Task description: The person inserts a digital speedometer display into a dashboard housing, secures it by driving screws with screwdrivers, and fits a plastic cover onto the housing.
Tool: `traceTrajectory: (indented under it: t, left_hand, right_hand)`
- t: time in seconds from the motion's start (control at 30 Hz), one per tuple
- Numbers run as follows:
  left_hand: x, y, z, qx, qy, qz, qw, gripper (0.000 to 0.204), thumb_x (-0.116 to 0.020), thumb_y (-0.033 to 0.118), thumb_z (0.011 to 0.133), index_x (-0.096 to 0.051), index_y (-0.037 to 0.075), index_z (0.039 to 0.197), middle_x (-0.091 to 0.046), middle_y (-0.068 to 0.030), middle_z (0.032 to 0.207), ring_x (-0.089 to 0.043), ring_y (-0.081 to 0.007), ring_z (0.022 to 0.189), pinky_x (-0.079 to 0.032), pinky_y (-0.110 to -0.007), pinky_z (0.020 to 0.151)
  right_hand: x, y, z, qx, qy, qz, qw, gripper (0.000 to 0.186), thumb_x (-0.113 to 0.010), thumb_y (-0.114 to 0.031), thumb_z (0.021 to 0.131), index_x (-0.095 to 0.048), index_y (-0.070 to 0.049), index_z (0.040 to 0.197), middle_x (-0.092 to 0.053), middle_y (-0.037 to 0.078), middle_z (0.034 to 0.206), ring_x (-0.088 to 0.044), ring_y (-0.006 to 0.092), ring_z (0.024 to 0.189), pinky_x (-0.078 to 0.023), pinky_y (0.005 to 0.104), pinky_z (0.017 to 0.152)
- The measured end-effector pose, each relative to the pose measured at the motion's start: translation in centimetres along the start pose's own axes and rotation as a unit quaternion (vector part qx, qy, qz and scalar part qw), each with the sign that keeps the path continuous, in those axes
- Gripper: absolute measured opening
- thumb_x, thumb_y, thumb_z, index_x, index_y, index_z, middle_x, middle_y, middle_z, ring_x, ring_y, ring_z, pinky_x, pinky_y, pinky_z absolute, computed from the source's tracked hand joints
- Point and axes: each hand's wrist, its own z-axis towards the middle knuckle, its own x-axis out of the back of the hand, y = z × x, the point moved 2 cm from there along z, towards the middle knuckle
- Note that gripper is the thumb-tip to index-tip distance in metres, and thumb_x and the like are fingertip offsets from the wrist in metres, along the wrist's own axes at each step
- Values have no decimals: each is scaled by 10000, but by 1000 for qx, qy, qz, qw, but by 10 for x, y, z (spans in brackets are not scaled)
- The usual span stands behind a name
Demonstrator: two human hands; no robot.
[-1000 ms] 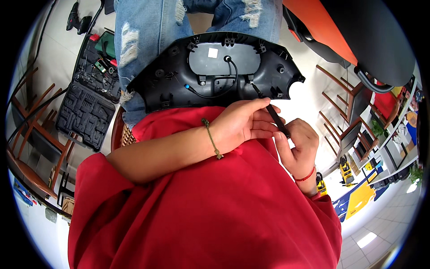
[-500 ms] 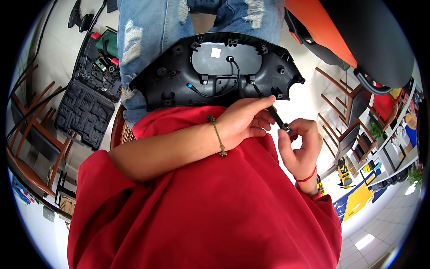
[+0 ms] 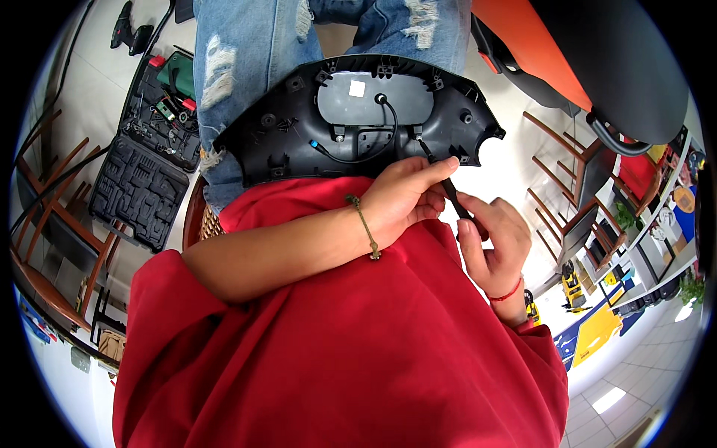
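Observation:
Across my lap lies a black plastic panel (image 3: pixel 299 153), its hollow inner side up, with a grey oval display housing (image 3: pixel 343 104) fixed in it. A black cable (image 3: pixel 396 131) with a blue-ended plug curves from the housing. My right hand (image 3: pixel 497 246) is closed round the handle end of a slim black screwdriver (image 3: pixel 452 196). The screwdriver's tip meets the panel just below the housing's lower right corner. My left hand (image 3: pixel 403 194) closes on the shaft between thumb and fingers, near the panel's lower edge.
Small dark screws (image 3: pixel 282 125) lie loose in the panel's left part. On the floor at left are an opened tool case (image 3: pixel 142 187) and a cordless drill (image 3: pixel 128 31). An orange and black machine (image 3: pixel 538 52) stands at upper right, with wooden chairs (image 3: pixel 571 160) below it.
My right fingers have shifted from pinching the screwdriver's end to wrapping its handle, and the handle has turned. My left hand stays nearly in place.

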Motion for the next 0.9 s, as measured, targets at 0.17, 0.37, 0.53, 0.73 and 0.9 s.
traceTrajectory:
  t: [0.17, 0.37, 0.53, 0.73, 0.9]
  left_hand:
    - [-8, 9, -6, -1, -64, -94, 993, 175, -629, 286, 968, -630, 111, 973, -661, -7, 929, -579, -73, 749, -489, -223, 733]
    - [2, 0, -1, -26, -19, -50, 998, 122, -670, 222, 945, -608, 117, 937, -631, 5, 844, -579, -81, 740, -498, -251, 743]
    - [5, 2, 5, -13, -19, -21, 1000, 128, -667, 217, 946, -583, 125, 918, -566, 30, 782, -561, -70, 725, -486, -243, 727]
    - [-3, 9, -1, -6, -46, -117, 992, 130, -656, 220, 952, -587, 110, 951, -659, -28, 969, -550, -69, 703, -478, -241, 703]
    - [1, 5, 0, -29, -17, -46, 998, 177, -673, 244, 945, -570, 99, 934, -664, -65, 974, -532, -60, 672, -461, -224, 668]
  right_hand:
    - [-9, 3, -13, -270, 39, 359, 892, 219, -436, -70, 1028, -637, 16, 1043, -676, 65, 846, -628, 87, 635, -490, 217, 578]
    - [4, 14, -5, -24, 33, 96, 995, 212, -732, -138, 871, -633, 0, 998, -630, 67, 754, -565, 84, 586, -433, 211, 542]
    - [-13, 11, -7, -165, 82, 222, 957, 293, -746, -16, 809, -591, -3, 1057, -664, 54, 803, -549, 60, 583, -419, 202, 520]
    - [-14, 17, -17, -172, 65, 274, 944, 332, -776, -69, 821, -594, 3, 1090, -681, 65, 842, -575, 58, 614, -434, 202, 518]
    - [-4, 18, -7, 28, 35, 2, 999, 374, -846, -309, 738, -662, -44, 928, -612, 16, 705, -542, 149, 588, -403, 297, 548]
